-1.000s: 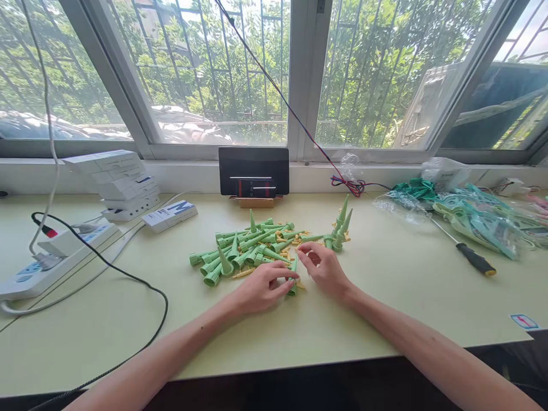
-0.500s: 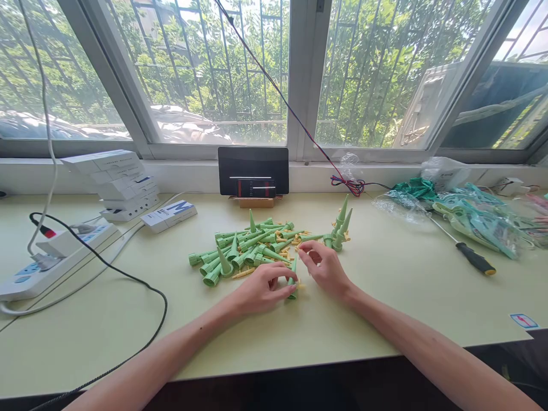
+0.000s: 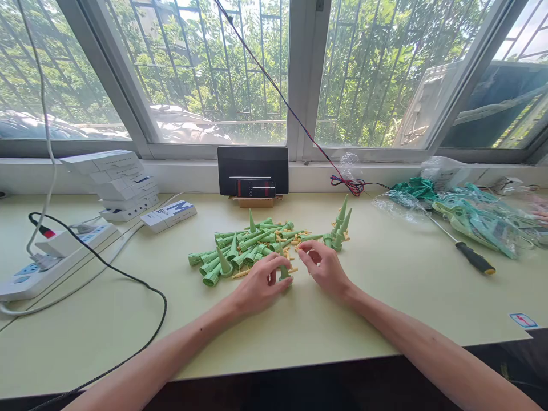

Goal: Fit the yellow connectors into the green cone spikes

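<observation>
My left hand (image 3: 260,283) grips a green plastic spike (image 3: 283,270), a hollow cone standing roughly upright. A yellow peg (image 3: 293,270) sticks out of its right side. To the right, my right hand (image 3: 323,266) pinches a small yellow peg (image 3: 297,248) between thumb and forefinger, largely covered by the fingertips. Just beyond the hands spreads a pile of green spikes (image 3: 246,242), mostly lying down, with a few on end and loose yellow pegs among them. Several upright spikes with yellow pegs fitted (image 3: 340,231) stand behind my right hand.
A screwdriver (image 3: 475,258) and bagged green parts (image 3: 475,211) lie at the right. On the left are a power strip (image 3: 64,260), cables and stacked white boxes (image 3: 122,185). A phone (image 3: 256,188) leans on a black tablet (image 3: 252,162) at the back.
My left hand has shifted slightly away from me and left, turning the green spike more upright, so its yellow peg now points right. My right hand stays almost in place.
</observation>
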`<state>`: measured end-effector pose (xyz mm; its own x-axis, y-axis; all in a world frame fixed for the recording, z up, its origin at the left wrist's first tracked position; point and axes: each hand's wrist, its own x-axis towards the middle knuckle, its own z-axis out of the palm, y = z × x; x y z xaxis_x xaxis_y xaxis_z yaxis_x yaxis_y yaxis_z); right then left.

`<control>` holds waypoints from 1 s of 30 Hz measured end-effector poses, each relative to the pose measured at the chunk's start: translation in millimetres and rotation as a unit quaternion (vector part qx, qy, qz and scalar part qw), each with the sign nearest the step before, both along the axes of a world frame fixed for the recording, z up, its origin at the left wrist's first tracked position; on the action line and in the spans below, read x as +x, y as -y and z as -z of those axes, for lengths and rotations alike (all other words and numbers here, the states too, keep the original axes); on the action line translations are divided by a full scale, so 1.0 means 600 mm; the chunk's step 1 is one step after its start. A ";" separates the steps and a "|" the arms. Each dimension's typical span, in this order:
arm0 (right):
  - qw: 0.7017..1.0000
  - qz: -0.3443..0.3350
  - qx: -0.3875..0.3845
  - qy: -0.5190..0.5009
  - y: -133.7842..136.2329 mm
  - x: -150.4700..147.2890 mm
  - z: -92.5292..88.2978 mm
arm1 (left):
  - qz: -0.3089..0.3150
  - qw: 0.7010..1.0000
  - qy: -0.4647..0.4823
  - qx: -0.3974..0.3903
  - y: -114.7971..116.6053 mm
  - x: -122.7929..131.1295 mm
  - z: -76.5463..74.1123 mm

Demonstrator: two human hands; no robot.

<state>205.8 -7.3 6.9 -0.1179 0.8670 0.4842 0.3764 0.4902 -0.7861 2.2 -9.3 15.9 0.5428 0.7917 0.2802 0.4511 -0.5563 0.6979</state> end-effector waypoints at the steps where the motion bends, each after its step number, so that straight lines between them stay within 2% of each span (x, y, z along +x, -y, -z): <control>1: 1.000 -0.001 -0.002 0.000 0.000 0.000 0.000 | -0.008 1.000 0.000 0.005 -0.002 -0.001 0.001; 15: 1.000 -0.021 -0.015 0.004 -0.001 0.000 0.000 | -0.043 0.999 -0.002 -0.013 -0.007 -0.003 0.003; 22: 0.999 -0.032 -0.010 0.010 -0.008 0.003 0.009 | -0.050 0.994 0.079 -0.056 -0.009 -0.002 0.013; 30: 0.999 -0.034 -0.022 0.010 -0.008 0.002 0.013 | -0.069 0.989 0.113 -0.063 -0.013 -0.002 0.015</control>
